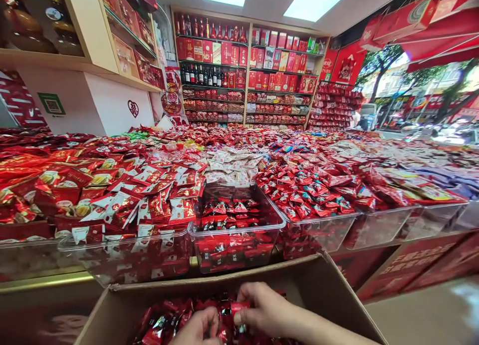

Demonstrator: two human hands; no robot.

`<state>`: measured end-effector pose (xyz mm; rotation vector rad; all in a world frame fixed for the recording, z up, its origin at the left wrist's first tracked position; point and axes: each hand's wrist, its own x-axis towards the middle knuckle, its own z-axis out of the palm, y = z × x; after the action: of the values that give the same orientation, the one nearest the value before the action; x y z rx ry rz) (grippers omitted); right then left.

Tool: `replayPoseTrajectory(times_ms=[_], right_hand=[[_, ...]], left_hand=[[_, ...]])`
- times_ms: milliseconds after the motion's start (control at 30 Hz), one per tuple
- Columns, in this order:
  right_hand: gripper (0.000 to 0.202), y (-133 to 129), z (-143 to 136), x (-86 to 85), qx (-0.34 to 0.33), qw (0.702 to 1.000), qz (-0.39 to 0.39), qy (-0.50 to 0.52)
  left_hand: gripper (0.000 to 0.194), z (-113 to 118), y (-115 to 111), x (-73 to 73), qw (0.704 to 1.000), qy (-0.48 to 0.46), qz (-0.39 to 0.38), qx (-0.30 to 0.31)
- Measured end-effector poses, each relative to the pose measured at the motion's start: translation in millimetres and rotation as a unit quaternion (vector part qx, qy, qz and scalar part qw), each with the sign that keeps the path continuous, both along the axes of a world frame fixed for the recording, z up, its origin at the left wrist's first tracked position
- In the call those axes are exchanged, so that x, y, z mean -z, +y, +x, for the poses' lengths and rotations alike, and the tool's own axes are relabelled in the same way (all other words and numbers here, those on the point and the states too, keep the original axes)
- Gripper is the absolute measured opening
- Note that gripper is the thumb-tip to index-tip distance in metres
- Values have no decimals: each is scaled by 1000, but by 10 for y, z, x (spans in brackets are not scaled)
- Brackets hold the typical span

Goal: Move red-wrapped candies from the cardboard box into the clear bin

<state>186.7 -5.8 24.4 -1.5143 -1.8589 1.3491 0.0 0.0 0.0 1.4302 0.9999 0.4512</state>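
Note:
An open cardboard box (310, 285) sits right below me, filled with small red and black wrapped candies (164, 322). Both hands reach into it. My right hand (267, 307) closes its fingers around a bunch of the wrapped candies. My left hand (198, 327), low at the frame's bottom edge, also grips candies in the pile. Just beyond the box stands a clear plastic bin (239, 227), partly filled with the same kind of dark red candies.
A long display counter holds several clear bins (374, 225) heaped with red-wrapped sweets. Shelves (247, 70) at the back carry bottles and red gift boxes. A shopfront opening to the street lies at the right.

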Motion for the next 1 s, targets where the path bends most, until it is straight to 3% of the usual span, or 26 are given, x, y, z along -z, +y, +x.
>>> replayPoseTrajectory(times_ms=[67, 133, 167, 267, 467, 700, 867, 1000], right_hand=[[29, 13, -8, -65, 24, 989, -75, 127], [36, 5, -23, -97, 39, 971, -105, 209], [39, -5, -31, -104, 48, 965, -111, 234], [40, -43, -47, -120, 74, 953, -116, 271], [38, -77, -39, -169, 78, 956, -125, 252], [36, -93, -50, -168, 62, 954, -139, 260], [38, -140, -76, -219, 64, 952, -124, 273], [37, -180, -74, -219, 40, 953, -104, 281]], left_hand=[[12, 67, -32, -104, 993, -81, -67, -51], [16, 124, -99, -238, 979, -123, -124, -102], [15, 145, -131, -300, 978, -118, -131, -108], [41, 176, -192, -391, 985, -45, -146, -84], [34, 163, -212, -313, 998, -12, -57, -24], [37, 159, -213, -335, 995, -59, -86, 4], [39, 173, -221, -325, 994, -92, -48, -24], [43, 183, -237, -322, 989, -114, -79, -42]])
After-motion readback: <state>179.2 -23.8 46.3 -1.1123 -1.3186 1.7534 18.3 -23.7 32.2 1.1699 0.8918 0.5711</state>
